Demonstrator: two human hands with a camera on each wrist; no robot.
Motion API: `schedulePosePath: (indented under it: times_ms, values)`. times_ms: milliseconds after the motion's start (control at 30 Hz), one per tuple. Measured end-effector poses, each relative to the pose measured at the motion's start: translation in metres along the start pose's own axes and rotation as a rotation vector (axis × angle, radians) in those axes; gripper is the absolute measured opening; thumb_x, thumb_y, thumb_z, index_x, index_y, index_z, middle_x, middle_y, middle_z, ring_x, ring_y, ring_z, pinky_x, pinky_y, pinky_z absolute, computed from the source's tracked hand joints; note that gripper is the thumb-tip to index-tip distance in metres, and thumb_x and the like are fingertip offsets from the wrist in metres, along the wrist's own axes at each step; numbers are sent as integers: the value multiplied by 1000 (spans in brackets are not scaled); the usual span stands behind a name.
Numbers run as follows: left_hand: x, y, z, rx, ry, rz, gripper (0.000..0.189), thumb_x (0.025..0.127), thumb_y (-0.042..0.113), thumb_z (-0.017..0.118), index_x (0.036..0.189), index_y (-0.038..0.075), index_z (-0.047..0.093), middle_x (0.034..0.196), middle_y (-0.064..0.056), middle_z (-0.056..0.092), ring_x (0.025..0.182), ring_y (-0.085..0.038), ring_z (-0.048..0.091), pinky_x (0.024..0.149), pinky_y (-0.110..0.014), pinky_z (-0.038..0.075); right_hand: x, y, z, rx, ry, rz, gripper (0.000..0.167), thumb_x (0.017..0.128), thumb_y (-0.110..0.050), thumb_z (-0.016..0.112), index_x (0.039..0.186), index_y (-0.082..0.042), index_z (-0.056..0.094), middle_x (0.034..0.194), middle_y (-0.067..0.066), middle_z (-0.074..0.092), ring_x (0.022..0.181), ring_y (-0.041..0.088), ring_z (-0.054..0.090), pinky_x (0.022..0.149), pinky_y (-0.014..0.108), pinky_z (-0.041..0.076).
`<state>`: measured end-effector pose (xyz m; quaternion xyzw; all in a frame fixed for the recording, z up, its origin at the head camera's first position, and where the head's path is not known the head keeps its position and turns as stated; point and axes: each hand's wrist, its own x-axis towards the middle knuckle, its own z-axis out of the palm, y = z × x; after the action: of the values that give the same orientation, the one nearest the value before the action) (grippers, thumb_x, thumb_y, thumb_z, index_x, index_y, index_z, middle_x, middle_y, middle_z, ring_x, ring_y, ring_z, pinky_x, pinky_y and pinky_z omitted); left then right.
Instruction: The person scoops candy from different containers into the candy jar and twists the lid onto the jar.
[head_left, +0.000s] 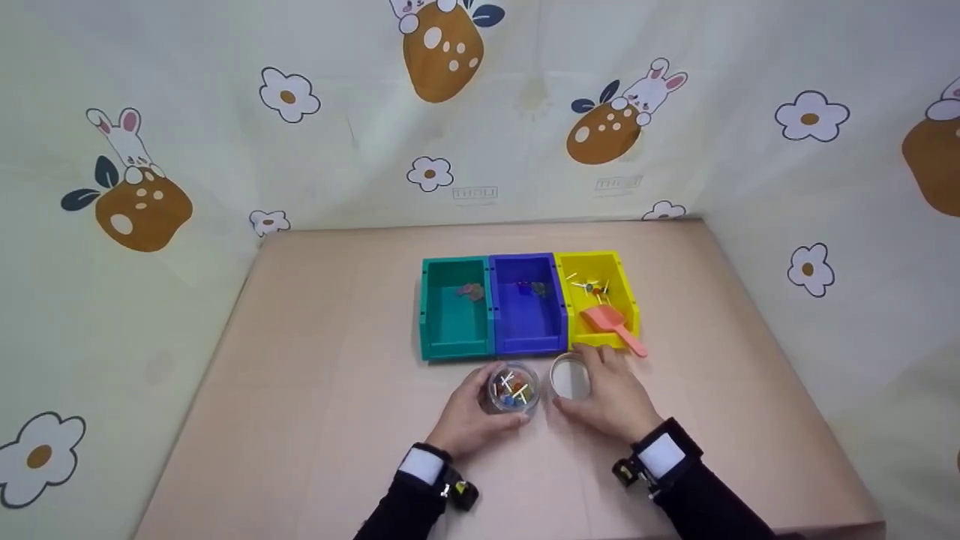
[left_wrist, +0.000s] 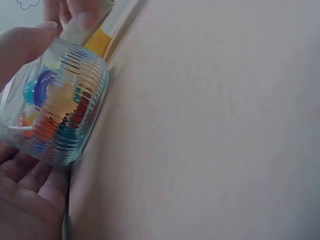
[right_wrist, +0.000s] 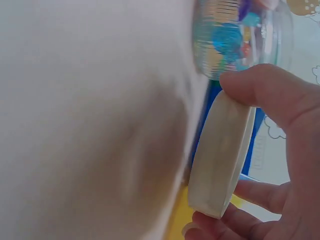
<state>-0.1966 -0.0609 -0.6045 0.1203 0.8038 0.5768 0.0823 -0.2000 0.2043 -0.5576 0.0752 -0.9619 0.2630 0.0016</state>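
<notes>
My left hand (head_left: 472, 420) curls round a clear ribbed glass jar (left_wrist: 85, 100), with the thumb on its near side. Coloured beads and short pale sticks fill part of the jar, whose mouth is uncovered in the head view. To its right, my right hand (head_left: 613, 394) grips a round cream lid (right_wrist: 222, 155) by its edge, thumb on one side and fingers on the other. The lid's pale face (head_left: 570, 377) is turned up, close beside the jar. Whether the lid touches the table cannot be told.
Behind the hands stand joined green (head_left: 455, 349), blue (head_left: 529, 345) and yellow (head_left: 592, 264) bins. Small pieces lie in the green and blue ones. The yellow bin holds sticks, beads and a pink scoop (head_left: 611, 322), its handle over the front edge. Patterned sheets border the table (head_left: 337, 360).
</notes>
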Motion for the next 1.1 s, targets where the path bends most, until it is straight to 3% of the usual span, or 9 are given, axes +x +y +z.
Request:
schedulePosePath:
  times_ms: [167, 367, 567, 800, 967, 1100]
  values:
    - [0, 0, 0, 3, 0, -6, 95, 82, 31, 98, 160, 5, 52, 160, -18, 57, 151, -39, 52, 128, -59, 40, 1, -12, -11, 21, 21, 7, 95, 84, -46, 95, 160, -9, 51, 151, 24, 58, 129, 38, 62, 110, 60, 57]
    - [1, -1, 0, 33, -3, 7, 95, 83, 33, 97, 161, 4, 51, 160, -18, 58, 152, -39, 52, 128, -58, 41, -1, -25, -22, 58, 109, -69, 97, 82, -40, 96, 161, -9, 50, 145, 22, 61, 122, 36, 64, 106, 59, 59]
    - [0, -1, 0, 27, -2, 9, 95, 83, 33, 97, 161, 3, 51, 159, -18, 58, 151, -39, 53, 127, -57, 42, -4, -36, -28, 124, 169, -141, 97, 82, -31, 96, 164, -18, 48, 137, 16, 61, 118, 34, 63, 104, 60, 60]
    - [-1, -1, 0, 23, -1, -2, 95, 83, 33, 97, 161, 3, 51, 160, -18, 58, 151, -39, 53, 128, -58, 41, -7, -42, -28, 209, 165, -168, 85, 82, -22, 93, 158, -29, 56, 129, 10, 54, 116, 30, 61, 97, 53, 62]
    - [-1, 0, 0, 31, 2, -4, 95, 82, 33, 97, 160, 5, 52, 160, -18, 58, 152, -39, 52, 129, -60, 38, -7, -44, -25, 282, 152, -155, 74, 83, -19, 94, 146, -15, 55, 134, 12, 55, 114, 30, 63, 99, 50, 60]
    - [0, -1, 0, 22, 3, -1, 94, 82, 31, 98, 160, 5, 53, 160, -17, 58, 152, -39, 52, 129, -60, 38, -6, -44, -21, 327, 163, -151, 73, 80, -15, 95, 133, -9, 46, 137, 18, 61, 122, 38, 64, 109, 61, 57]
